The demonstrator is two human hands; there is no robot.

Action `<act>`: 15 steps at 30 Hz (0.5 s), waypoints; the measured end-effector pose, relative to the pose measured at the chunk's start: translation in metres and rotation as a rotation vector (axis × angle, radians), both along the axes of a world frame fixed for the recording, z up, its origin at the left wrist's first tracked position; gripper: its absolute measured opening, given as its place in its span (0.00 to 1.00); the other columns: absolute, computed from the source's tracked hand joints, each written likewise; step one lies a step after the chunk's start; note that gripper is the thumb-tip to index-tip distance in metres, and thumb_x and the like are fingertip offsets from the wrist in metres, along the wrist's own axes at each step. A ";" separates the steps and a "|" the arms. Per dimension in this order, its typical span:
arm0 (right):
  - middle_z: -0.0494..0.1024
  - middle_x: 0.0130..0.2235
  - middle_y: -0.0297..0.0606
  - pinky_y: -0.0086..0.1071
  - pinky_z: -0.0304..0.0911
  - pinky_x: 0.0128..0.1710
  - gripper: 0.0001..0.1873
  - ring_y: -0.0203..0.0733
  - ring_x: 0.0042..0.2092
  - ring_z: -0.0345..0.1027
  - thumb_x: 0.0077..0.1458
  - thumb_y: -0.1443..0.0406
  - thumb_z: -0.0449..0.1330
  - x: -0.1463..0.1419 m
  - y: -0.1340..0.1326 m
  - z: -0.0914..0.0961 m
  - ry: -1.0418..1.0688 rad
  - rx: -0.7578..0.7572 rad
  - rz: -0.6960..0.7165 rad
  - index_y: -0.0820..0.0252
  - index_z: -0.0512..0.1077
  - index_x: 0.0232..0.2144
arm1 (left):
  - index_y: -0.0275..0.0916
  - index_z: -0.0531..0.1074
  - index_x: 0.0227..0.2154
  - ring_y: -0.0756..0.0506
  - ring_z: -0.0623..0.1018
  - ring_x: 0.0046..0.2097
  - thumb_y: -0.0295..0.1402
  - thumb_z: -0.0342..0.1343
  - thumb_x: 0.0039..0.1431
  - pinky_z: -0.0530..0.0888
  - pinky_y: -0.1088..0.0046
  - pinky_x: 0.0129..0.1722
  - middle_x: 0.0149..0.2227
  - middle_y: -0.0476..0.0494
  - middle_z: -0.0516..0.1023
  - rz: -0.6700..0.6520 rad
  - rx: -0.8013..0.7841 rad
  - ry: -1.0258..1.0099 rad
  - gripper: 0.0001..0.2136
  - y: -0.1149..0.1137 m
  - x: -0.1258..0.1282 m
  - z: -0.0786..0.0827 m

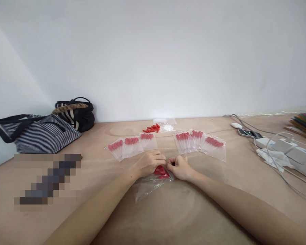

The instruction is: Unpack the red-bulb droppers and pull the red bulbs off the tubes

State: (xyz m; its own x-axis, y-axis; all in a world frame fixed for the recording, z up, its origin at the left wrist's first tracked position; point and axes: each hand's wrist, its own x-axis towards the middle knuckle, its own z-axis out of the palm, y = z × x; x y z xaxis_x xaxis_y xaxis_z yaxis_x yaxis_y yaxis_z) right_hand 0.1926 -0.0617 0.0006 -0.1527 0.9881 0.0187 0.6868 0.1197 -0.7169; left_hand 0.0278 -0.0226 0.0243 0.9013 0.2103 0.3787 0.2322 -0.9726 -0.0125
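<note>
Low over the middle of the table, a clear plastic bag with several red pieces inside slants toward me. My left hand is closed over its upper part, fingers curled and partly hiding the red pieces. At the bag's right corner my right hand is closed in a pinch, thumb against the fingers. Beyond my hands lie two fanned groups of clear bags, one at left and one at right, each bag holding red-tipped white sticks. Behind them is a pile of loose red pieces.
Near the wall, white sticks lie beside a flat clear bag. A striped bag and a black bag stand at left. Cables, a power strip and a black device occupy the right. A blurred-out patch covers something at left.
</note>
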 end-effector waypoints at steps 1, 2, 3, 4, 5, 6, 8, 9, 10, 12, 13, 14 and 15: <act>0.66 0.17 0.27 0.41 0.44 0.45 0.13 0.31 0.25 0.55 0.46 0.65 0.50 0.000 0.001 0.000 -0.004 -0.001 -0.020 0.61 0.67 0.14 | 0.37 0.70 0.26 0.50 0.70 0.32 0.24 0.38 0.62 0.67 0.74 0.35 0.31 0.45 0.76 -0.002 -0.012 -0.024 0.16 0.000 -0.001 0.000; 0.67 0.17 0.27 0.40 0.45 0.45 0.13 0.32 0.25 0.56 0.46 0.64 0.50 0.000 0.001 0.001 -0.009 -0.003 -0.043 0.61 0.67 0.14 | 0.37 0.70 0.26 0.50 0.70 0.33 0.24 0.38 0.62 0.68 0.74 0.36 0.32 0.45 0.76 -0.002 -0.030 -0.049 0.16 0.001 -0.002 0.000; 0.68 0.17 0.28 0.40 0.45 0.45 0.13 0.32 0.25 0.56 0.46 0.64 0.50 0.001 0.002 0.001 -0.012 -0.006 -0.059 0.61 0.68 0.15 | 0.37 0.70 0.27 0.49 0.71 0.35 0.24 0.38 0.61 0.68 0.73 0.37 0.32 0.45 0.76 0.000 -0.052 -0.068 0.16 0.002 -0.003 0.000; 0.69 0.18 0.28 0.40 0.45 0.45 0.13 0.32 0.26 0.57 0.46 0.64 0.51 0.002 0.003 0.001 -0.009 -0.012 -0.059 0.61 0.69 0.15 | 0.37 0.70 0.27 0.49 0.71 0.36 0.24 0.38 0.61 0.68 0.73 0.39 0.33 0.45 0.76 0.008 -0.075 -0.080 0.15 0.003 -0.004 0.000; 0.69 0.18 0.28 0.40 0.45 0.45 0.13 0.32 0.26 0.58 0.46 0.63 0.51 0.003 0.003 0.001 -0.003 -0.020 -0.048 0.60 0.70 0.16 | 0.37 0.70 0.28 0.49 0.71 0.38 0.24 0.39 0.61 0.68 0.72 0.40 0.34 0.45 0.76 0.023 -0.102 -0.080 0.15 0.003 -0.004 0.000; 0.70 0.19 0.28 0.40 0.44 0.45 0.13 0.33 0.26 0.58 0.47 0.62 0.51 0.004 0.004 0.001 0.003 -0.028 -0.032 0.60 0.71 0.17 | 0.37 0.70 0.29 0.48 0.71 0.39 0.25 0.40 0.61 0.68 0.72 0.41 0.35 0.45 0.75 0.049 -0.131 -0.075 0.14 0.003 -0.005 0.000; 0.71 0.20 0.28 0.41 0.43 0.46 0.13 0.33 0.27 0.60 0.48 0.62 0.52 0.005 0.004 0.000 0.006 -0.035 -0.007 0.59 0.72 0.19 | 0.38 0.70 0.34 0.47 0.71 0.43 0.27 0.42 0.61 0.68 0.70 0.44 0.38 0.44 0.74 0.147 -0.201 -0.082 0.10 0.000 -0.008 0.001; 0.72 0.21 0.28 0.41 0.43 0.46 0.12 0.34 0.27 0.60 0.47 0.62 0.52 0.005 0.004 0.000 0.008 -0.029 -0.012 0.58 0.72 0.21 | 0.38 0.69 0.39 0.46 0.70 0.45 0.29 0.44 0.60 0.67 0.68 0.46 0.42 0.43 0.73 0.212 -0.242 -0.099 0.09 -0.003 -0.010 0.001; 0.72 0.22 0.28 0.41 0.43 0.45 0.10 0.34 0.28 0.61 0.47 0.62 0.53 0.006 0.003 -0.001 0.013 -0.016 -0.030 0.58 0.72 0.23 | 0.37 0.66 0.44 0.45 0.69 0.48 0.31 0.46 0.60 0.66 0.66 0.48 0.45 0.41 0.71 0.275 -0.285 -0.116 0.11 -0.008 -0.012 0.001; 0.73 0.24 0.29 0.41 0.45 0.44 0.09 0.35 0.29 0.63 0.45 0.61 0.55 0.006 0.002 -0.002 0.037 0.016 -0.058 0.58 0.71 0.29 | 0.35 0.57 0.53 0.43 0.64 0.54 0.35 0.48 0.58 0.64 0.63 0.52 0.52 0.37 0.65 0.374 -0.367 -0.116 0.20 -0.021 -0.020 0.001; 0.74 0.25 0.30 0.40 0.45 0.43 0.09 0.36 0.30 0.63 0.44 0.61 0.56 0.006 0.002 -0.002 0.051 0.028 -0.057 0.58 0.71 0.30 | 0.35 0.53 0.55 0.42 0.62 0.56 0.36 0.48 0.58 0.62 0.61 0.53 0.55 0.35 0.62 0.404 -0.403 -0.096 0.23 -0.028 -0.024 0.000; 0.74 0.25 0.30 0.40 0.45 0.43 0.09 0.36 0.30 0.63 0.43 0.61 0.57 0.007 0.002 -0.003 0.060 0.034 -0.043 0.58 0.71 0.30 | 0.35 0.51 0.56 0.41 0.60 0.57 0.38 0.48 0.58 0.61 0.60 0.54 0.56 0.34 0.59 0.428 -0.435 -0.068 0.25 -0.035 -0.028 0.000; 0.74 0.25 0.30 0.40 0.45 0.44 0.09 0.36 0.30 0.63 0.43 0.61 0.58 0.008 0.002 -0.003 0.062 0.036 -0.017 0.58 0.71 0.28 | 0.35 0.50 0.57 0.40 0.59 0.58 0.39 0.49 0.57 0.60 0.59 0.54 0.57 0.34 0.58 0.443 -0.465 -0.042 0.27 -0.041 -0.033 -0.001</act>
